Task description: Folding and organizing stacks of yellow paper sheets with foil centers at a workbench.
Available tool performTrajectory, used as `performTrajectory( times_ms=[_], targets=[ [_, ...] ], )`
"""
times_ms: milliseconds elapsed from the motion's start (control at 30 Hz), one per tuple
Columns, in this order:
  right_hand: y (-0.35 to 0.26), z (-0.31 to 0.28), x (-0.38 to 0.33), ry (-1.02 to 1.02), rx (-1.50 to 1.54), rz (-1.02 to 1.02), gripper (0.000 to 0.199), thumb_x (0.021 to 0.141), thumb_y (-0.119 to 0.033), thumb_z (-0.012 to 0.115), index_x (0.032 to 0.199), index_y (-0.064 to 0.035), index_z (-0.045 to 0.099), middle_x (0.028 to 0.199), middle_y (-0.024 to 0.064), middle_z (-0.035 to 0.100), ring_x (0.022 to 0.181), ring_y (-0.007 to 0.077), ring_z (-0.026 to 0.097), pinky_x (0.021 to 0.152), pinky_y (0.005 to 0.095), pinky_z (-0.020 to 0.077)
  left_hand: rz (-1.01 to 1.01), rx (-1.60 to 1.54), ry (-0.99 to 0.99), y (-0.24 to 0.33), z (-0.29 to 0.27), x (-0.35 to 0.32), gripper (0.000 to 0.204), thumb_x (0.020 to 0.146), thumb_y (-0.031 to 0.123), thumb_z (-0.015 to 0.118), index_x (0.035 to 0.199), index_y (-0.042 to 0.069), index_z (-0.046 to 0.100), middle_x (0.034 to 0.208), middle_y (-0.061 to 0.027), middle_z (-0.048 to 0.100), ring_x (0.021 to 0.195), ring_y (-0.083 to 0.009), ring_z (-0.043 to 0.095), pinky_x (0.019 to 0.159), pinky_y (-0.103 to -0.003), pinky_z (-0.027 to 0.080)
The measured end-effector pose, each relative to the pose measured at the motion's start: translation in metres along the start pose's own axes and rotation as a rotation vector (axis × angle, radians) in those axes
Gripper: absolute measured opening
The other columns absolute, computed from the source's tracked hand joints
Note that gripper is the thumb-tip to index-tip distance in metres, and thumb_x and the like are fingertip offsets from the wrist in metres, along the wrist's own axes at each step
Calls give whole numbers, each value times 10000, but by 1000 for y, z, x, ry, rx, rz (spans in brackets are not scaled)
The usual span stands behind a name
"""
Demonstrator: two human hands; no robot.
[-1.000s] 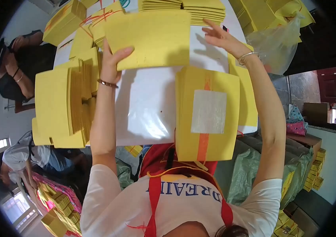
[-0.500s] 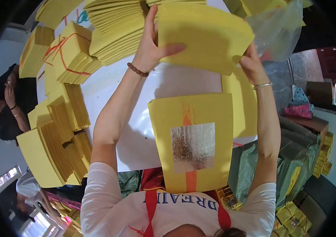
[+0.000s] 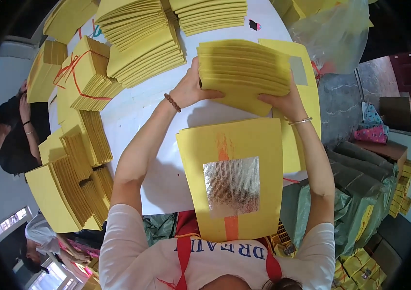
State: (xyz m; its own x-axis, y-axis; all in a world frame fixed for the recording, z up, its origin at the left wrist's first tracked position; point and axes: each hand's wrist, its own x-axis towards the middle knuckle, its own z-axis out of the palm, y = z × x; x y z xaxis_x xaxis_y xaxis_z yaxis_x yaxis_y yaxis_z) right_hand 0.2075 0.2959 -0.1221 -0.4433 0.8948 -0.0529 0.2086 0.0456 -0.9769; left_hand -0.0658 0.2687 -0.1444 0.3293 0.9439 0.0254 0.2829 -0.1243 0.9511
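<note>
Between my two hands, above the white table, is a thick stack of yellow paper (image 3: 244,72), its layered edges fanned in folds. My left hand (image 3: 191,89) grips its left end, thumb along the near face. At the right end my right hand (image 3: 285,100) is closed the same way, thumb in front and fingers mostly hidden behind. Closer to my body lies another pile of yellow paper (image 3: 263,140); its top sheet carries an orange stripe and a silver foil square (image 3: 232,186). Under my right forearm, flat yellow sheets (image 3: 295,145) lie along the table's right side.
Folded yellow stacks (image 3: 145,58) stand at the back of the white table (image 3: 128,104), beside a bundle tied with red string (image 3: 87,72). More stacks (image 3: 55,193) line the left edge. A clear plastic bag (image 3: 331,36) hangs back right. Two people are at the left.
The stack in my hands has come nearer and tipped, so its layered edge shows instead of its broad face. My right hand has moved inward and changed its grip from the corner.
</note>
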Motion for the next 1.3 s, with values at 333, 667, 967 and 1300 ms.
performTrajectory(
  times_ms=[333,667,967,1300],
  targets=[
    [-22,-6,17,46,487,-13,544,745,-191,684,1217,-11,483,1113,85,572,972,212,570,859,297,455,148,-642,184,65,-8,8,764,809,232,651,1399,56,199,1316,-135,419,1213,-230,407,1014,-370,337],
    [50,5,14,-311,1392,-186,470,911,-356,471,1281,-65,466,1265,95,522,1116,217,534,901,370,478,242,-616,136,59,23,14,740,854,81,530,1449,152,95,1371,-113,371,1100,-262,498,906,-414,416],
    [67,3,26,-271,1347,14,471,895,-389,488,1235,-64,505,1216,97,556,1090,233,551,891,415,487,5,-270,322,95,0,9,397,887,79,534,1272,29,452,1106,-45,550,862,-94,548,789,-246,465],
    [63,7,35,-319,1381,86,483,900,-382,480,1249,-49,492,1243,116,538,1113,240,543,925,400,475,24,-188,484,96,7,12,356,817,141,623,1136,37,505,916,-66,549,645,-80,563,583,-232,454]
  ],
)
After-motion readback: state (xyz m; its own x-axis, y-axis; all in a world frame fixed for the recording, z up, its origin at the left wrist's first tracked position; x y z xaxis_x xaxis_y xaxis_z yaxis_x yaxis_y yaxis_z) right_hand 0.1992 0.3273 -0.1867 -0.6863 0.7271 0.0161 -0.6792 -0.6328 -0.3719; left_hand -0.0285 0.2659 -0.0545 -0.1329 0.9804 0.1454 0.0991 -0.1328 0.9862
